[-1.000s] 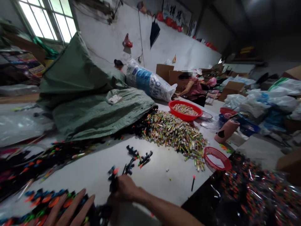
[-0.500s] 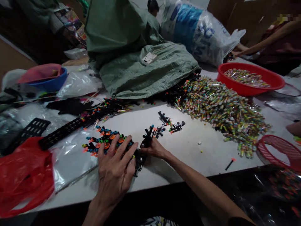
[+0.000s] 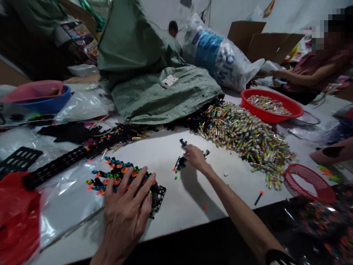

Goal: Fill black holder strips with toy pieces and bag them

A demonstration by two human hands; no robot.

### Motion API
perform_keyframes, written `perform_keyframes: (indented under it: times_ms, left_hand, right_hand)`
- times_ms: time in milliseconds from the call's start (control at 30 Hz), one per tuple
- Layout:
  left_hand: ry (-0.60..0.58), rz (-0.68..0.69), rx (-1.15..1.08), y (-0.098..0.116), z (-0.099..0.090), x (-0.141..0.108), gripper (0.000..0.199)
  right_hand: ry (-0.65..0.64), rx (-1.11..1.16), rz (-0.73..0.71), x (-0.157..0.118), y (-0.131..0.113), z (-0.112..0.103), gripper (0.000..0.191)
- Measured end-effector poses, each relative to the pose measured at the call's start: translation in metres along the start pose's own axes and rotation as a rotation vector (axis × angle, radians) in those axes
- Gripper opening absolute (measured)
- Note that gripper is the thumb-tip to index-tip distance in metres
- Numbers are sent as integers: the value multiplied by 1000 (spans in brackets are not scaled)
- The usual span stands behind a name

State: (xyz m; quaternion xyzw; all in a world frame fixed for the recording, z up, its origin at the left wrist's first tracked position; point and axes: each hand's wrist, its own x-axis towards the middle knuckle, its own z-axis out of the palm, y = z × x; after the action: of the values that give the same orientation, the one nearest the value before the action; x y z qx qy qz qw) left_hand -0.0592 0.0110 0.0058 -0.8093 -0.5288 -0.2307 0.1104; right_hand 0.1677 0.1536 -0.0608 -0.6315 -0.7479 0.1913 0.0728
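Note:
My left hand lies flat with fingers spread over a bundle of small black plastic toy guns with orange, blue and green tips. A black slotted plastic piece sticks out at the bundle's right end. Farther right, my right hand reaches down into a few loose black toy guns. Its fingers are bent, blurred and mostly hidden behind the hand, so I cannot see what is between them.
Behind are a heap of small colourful tubes, a red basin and a green sack. At right lie a red basket and a black stick with an orange tip. Another person sits at far right.
My right hand has moved away from the bundle, up and right to the loose toy guns. My left hand stays on the bundle. An orange bit now shows on the table; the view has shifted.

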Motion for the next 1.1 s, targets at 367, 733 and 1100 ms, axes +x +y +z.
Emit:
perform_keyframes:
  times_ms: [367,733,1100]
  left_hand:
    - [181,77,-281,88,16,5,40]
    - [-338,-365,-242,96,149,79,41]
    - [-402,-293,-730,112,79,11,22]
  right_hand:
    - [62,85,108,-1,35,-12,22]
    - [82,782,60,-124,59,23,25]
    - [-48,1368,68,-144,39,2,31]
